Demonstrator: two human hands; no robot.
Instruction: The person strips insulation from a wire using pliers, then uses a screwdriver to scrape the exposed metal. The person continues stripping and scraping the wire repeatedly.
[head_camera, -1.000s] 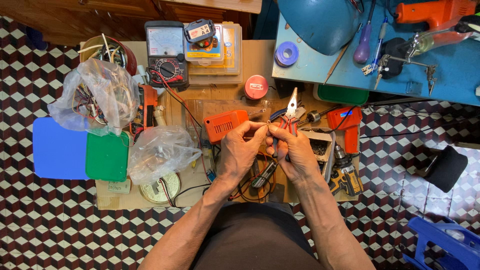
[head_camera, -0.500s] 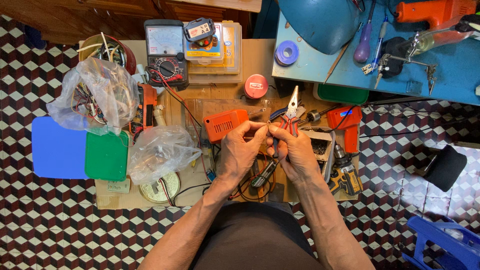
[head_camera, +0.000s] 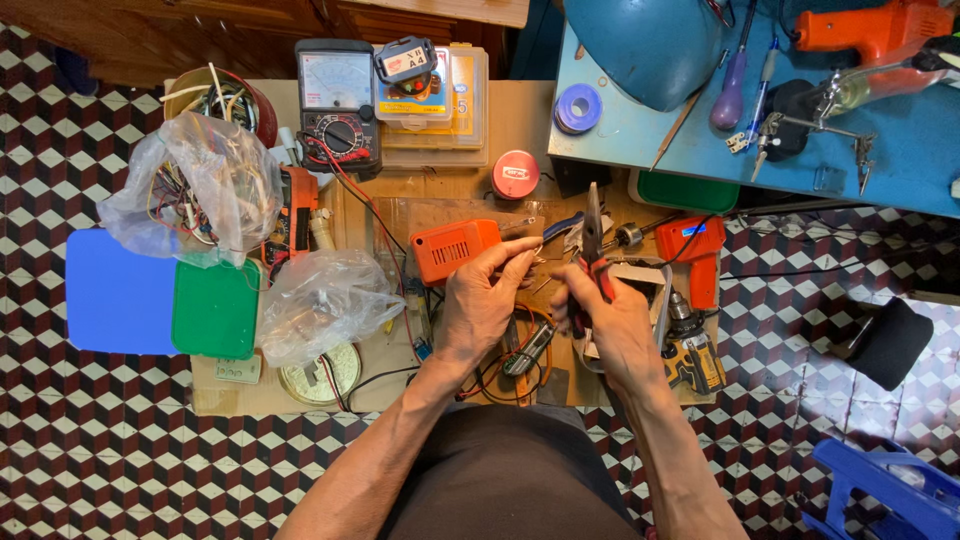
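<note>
Around my hands: my left hand (head_camera: 478, 305) and right hand (head_camera: 610, 318) work close together, hemmed by the orange soldering gun (head_camera: 455, 249) and the pliers (head_camera: 594, 245) I grip.
Left side: I see plastic bags (head_camera: 320, 300) and a multimeter (head_camera: 338, 105) blocking passage.
Right side: a red drill (head_camera: 698, 255) and yellow drill (head_camera: 692, 352) stand just beside.
Open room: bare cardboard (head_camera: 525, 115) beyond the red round tin (head_camera: 515, 174).

a low wooden table (head_camera: 520, 115) on checkered floor tiles (head_camera: 120, 450) carries an analog multimeter (head_camera: 337, 100), clear bags of wires (head_camera: 200, 190), an orange soldering gun (head_camera: 455, 250), a red round tin (head_camera: 516, 174) and a cordless drill (head_camera: 692, 352).
</note>
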